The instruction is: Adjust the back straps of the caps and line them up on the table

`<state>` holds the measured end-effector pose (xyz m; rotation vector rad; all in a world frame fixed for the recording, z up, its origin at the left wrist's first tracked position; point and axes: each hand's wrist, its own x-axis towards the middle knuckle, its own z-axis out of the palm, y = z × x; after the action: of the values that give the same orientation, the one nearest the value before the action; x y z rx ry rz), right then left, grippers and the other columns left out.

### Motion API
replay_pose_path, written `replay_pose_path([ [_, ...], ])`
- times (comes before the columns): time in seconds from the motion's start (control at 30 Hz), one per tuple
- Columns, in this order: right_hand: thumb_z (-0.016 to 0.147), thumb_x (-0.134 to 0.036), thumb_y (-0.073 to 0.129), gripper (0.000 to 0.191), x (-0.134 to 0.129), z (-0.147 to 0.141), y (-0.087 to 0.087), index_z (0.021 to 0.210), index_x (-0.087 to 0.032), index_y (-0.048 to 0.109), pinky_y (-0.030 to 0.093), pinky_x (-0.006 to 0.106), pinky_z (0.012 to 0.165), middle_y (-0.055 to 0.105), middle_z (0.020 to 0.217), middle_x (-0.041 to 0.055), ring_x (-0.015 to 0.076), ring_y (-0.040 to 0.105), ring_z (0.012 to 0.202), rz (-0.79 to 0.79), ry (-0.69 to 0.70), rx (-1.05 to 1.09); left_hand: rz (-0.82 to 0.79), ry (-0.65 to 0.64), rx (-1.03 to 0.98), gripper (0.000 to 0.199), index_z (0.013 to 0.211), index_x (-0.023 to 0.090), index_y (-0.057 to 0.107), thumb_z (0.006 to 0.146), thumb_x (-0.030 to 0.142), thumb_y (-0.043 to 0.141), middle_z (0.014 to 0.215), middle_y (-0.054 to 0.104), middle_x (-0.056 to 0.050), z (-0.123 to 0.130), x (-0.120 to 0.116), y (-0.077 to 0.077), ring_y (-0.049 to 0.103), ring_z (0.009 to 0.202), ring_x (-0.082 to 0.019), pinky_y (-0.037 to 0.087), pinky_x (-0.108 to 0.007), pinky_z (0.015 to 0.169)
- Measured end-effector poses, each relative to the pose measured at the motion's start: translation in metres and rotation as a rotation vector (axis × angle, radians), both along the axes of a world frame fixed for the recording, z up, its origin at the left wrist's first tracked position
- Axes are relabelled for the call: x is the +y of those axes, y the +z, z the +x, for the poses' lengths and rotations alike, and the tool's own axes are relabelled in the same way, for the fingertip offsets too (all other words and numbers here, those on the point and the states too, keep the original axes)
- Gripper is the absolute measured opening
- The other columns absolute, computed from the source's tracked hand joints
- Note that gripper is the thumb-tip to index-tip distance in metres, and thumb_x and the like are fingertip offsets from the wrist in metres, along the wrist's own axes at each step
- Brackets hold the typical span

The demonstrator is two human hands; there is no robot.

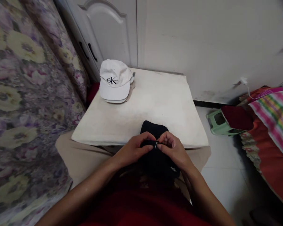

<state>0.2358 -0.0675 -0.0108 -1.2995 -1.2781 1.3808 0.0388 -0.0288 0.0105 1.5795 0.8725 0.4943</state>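
A black cap point(155, 164) is between my hands at the near edge of the white table, partly over my lap, its brim pointing away from me. With thumb and fingers my left hand point(140, 146) pinches the cap's black strap. At the strap's small metal buckle point(157, 144), the fingertips of my right hand point(172, 147) are closed on the strap end. Part of the cap lies hidden below my hands. Farther off, a white cap point(115, 82) with black letters sits at the table's back left, stacked on at least one other cap.
The white table point(160, 100) stands against a wall and a white cabinet point(108, 28). A floral curtain point(25, 110) hangs on the left. To the right are a green stool point(218, 122) with a dark red top and a bed with a striped cloth point(275, 116).
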Motion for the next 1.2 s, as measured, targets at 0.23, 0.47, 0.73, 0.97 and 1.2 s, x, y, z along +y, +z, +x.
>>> replay_pose_path([
  [0.23,0.074,-0.027,0.070,0.019,-0.001,0.000,-0.004,0.078,-0.022,0.052,0.038,0.026,0.061,0.057,0.077,-0.0023,0.0133,0.049,0.066,-0.068,0.012,0.204,-0.006,-0.057,0.126,0.015,0.096,0.020,0.062,0.089,0.031,0.056,0.081,0.062,0.001,0.001,0.000,0.001,0.056,0.073,-0.016,0.041,-0.027,0.064],
  [0.47,0.073,-0.026,0.075,0.019,0.001,0.004,-0.006,0.077,-0.021,0.057,0.035,0.024,0.057,0.053,0.070,-0.0045,0.0114,0.045,0.061,-0.128,-0.020,0.298,0.151,-0.002,0.058,0.031,0.111,0.024,0.060,0.081,0.023,0.069,0.109,0.067,-0.002,0.005,-0.005,0.003,0.061,0.100,-0.021,0.046,-0.035,0.089],
  [0.73,0.079,-0.028,0.070,0.012,0.003,0.013,0.001,0.085,-0.021,0.063,0.036,0.026,0.063,0.056,0.075,-0.0026,0.0127,0.048,0.067,-0.078,0.052,0.174,0.377,0.036,0.103,0.020,0.105,0.020,0.062,0.085,0.020,0.066,0.096,0.066,-0.001,0.007,-0.008,-0.006,0.062,0.088,-0.018,0.046,-0.031,0.079],
  [0.97,0.079,-0.025,0.069,0.010,0.003,0.013,0.001,0.082,-0.020,0.062,0.034,0.026,0.062,0.055,0.072,-0.0032,0.0123,0.046,0.065,-0.051,0.052,0.098,0.453,0.050,0.086,0.020,0.103,0.020,0.062,0.084,0.017,0.066,0.094,0.066,-0.001,0.009,-0.009,-0.009,0.062,0.086,-0.017,0.046,-0.031,0.077],
  [1.2,0.082,-0.026,0.068,0.008,0.004,0.011,0.004,0.084,-0.020,0.062,0.035,0.027,0.063,0.057,0.075,-0.0019,0.0132,0.048,0.068,-0.023,0.056,0.048,0.464,0.040,0.079,0.017,0.102,0.018,0.063,0.085,0.016,0.065,0.092,0.064,-0.002,0.009,-0.007,-0.012,0.061,0.085,-0.017,0.046,-0.031,0.076],
])
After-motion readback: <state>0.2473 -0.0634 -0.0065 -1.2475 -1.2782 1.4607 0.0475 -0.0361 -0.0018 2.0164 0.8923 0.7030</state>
